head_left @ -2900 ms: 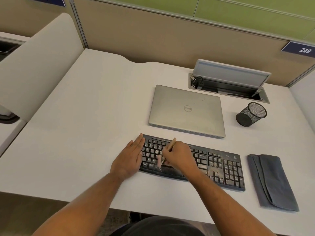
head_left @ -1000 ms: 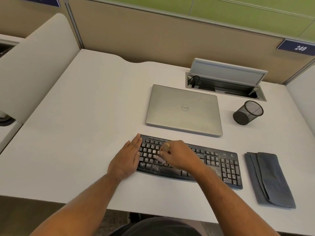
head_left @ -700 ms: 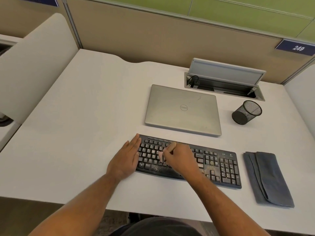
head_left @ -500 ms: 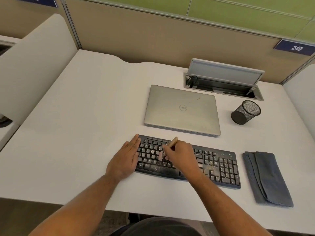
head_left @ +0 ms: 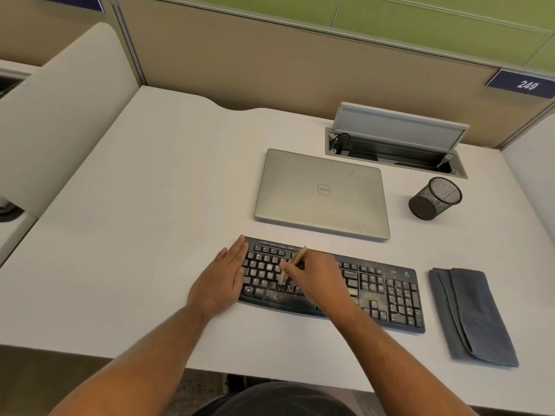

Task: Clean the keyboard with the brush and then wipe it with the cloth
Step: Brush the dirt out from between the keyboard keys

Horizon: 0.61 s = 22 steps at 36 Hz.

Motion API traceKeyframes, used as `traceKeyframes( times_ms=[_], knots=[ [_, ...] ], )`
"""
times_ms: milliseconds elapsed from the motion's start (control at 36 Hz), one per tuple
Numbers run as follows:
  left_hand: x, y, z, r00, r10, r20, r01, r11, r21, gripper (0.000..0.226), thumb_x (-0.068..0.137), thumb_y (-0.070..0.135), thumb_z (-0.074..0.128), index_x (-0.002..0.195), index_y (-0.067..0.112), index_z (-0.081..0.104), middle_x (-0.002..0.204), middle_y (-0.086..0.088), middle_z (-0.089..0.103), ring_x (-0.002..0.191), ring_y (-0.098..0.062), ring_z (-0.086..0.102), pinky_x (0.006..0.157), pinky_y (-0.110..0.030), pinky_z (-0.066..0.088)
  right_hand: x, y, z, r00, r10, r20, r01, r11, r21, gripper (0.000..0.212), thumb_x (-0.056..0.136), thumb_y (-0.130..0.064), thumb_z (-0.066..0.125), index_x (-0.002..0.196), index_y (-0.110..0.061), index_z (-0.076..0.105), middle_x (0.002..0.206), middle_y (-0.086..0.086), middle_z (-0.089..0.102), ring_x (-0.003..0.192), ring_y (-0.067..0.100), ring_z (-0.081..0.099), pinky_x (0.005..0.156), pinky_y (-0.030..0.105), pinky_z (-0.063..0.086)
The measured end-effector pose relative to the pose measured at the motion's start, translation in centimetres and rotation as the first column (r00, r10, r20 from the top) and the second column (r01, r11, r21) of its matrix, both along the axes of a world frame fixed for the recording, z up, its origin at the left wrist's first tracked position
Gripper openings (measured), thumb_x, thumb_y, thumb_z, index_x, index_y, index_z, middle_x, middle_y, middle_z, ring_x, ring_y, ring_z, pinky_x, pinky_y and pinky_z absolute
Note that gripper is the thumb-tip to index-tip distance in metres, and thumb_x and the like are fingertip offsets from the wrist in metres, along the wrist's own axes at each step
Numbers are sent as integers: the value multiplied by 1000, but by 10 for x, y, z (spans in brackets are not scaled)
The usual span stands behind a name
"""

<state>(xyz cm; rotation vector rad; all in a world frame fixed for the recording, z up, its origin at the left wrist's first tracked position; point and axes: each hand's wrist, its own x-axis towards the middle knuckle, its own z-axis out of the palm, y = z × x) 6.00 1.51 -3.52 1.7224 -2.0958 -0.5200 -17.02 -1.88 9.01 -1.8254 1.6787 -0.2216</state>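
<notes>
One black keyboard [head_left: 372, 283] is lying near the front edge of the white desk [head_left: 135, 235], its keys speckled with pale crumbs. The left hand [head_left: 223, 280] is lying flat with straight fingers against the keyboard's left end. The right hand [head_left: 318, 279] is pinching one small brush [head_left: 295, 262], its bristles touching the left-centre keys. One folded grey cloth [head_left: 471, 316] is lying just right of the keyboard, apart from both hands. Farther back, one closed laptop [head_left: 322, 193] and one mesh cup [head_left: 435, 198] are sitting. Bare desk is stretching wide to the left.
</notes>
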Motion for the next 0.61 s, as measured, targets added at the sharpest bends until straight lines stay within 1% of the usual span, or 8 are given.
traceKeyframes(
  times_ms=[83, 139, 222, 306, 389, 500, 528, 611],
  knots=[
    [0, 1, 1, 1000, 2, 3, -2, 1000, 7, 63, 100, 32, 20, 161, 16, 20, 169, 9, 7, 152, 1, 13, 124, -21, 5, 0, -6, 5, 1000, 19, 14, -20, 998, 65, 30, 96, -50, 69, 88, -21, 74, 70, -7, 73, 66, 3, 70, 70, 23, 59],
    [0, 1, 0, 1000, 0, 8, 0, 1000, 6, 63, 101, 31, 22, 161, 15, 20, 169, 8, 8, 152, 0, 12, 124, -21, 5, 0, -8, 8, 996, -36, 76, 32, 998, 47, 28, 96, -48, 70, 90, -21, 74, 72, -7, 73, 66, 4, 70, 67, 20, 57],
    [0, 0, 0, 1000, 2, 3, -2, 1000, 7, 62, 101, 30, 24, 161, 15, 22, 169, 8, 9, 152, 2, 11, 124, -21, 5, -1, -3, 6, 991, -78, 113, 80, 997, -20, 25, 97, -47, 69, 92, -23, 74, 73, -8, 71, 62, 4, 64, 66, 23, 56],
    [1, 0, -1, 1000, -7, 7, 7, 1000, 12, 62, 101, 30, 23, 161, 15, 20, 170, 9, 7, 152, 2, 9, 125, -24, 7, 0, 0, 3, 1000, -2, 17, 2, 1000, -7, 31, 98, -50, 66, 87, -22, 73, 73, -6, 72, 66, 7, 67, 71, 27, 59],
    [1, -1, -2, 1000, -12, 19, 11, 1000, 16, 63, 101, 31, 21, 162, 16, 18, 170, 9, 5, 152, 3, 7, 125, -25, 7, 2, -5, 5, 993, 104, -57, -102, 994, 26, 33, 98, -50, 65, 89, -19, 75, 75, -4, 73, 68, 7, 67, 71, 27, 58],
    [1, -1, -1, 1000, -10, 25, 10, 1000, 8, 62, 101, 31, 21, 161, 15, 19, 170, 8, 7, 153, 2, 8, 124, -22, 5, 3, -3, 11, 975, 196, 103, -195, 981, -21, 23, 100, -33, 68, 88, -16, 78, 87, -6, 74, 77, -2, 63, 68, 14, 47],
    [1, -1, -1, 1000, -11, 25, 10, 1000, 4, 62, 102, 31, 22, 161, 14, 20, 169, 8, 8, 153, 1, 9, 124, -22, 5, 3, -1, 10, 968, 228, 104, -225, 974, -35, 20, 100, -31, 68, 91, -16, 78, 90, -7, 75, 82, -1, 64, 72, 16, 48],
    [1, -1, -2, 1000, -12, 23, 12, 1000, 2, 61, 102, 30, 23, 161, 14, 22, 169, 7, 9, 153, 0, 10, 125, -24, 7, 1, 0, 5, 958, 286, 36, -286, 958, -10, 18, 101, -34, 65, 95, -22, 77, 96, -11, 74, 89, 4, 65, 84, 29, 53]
  ],
)
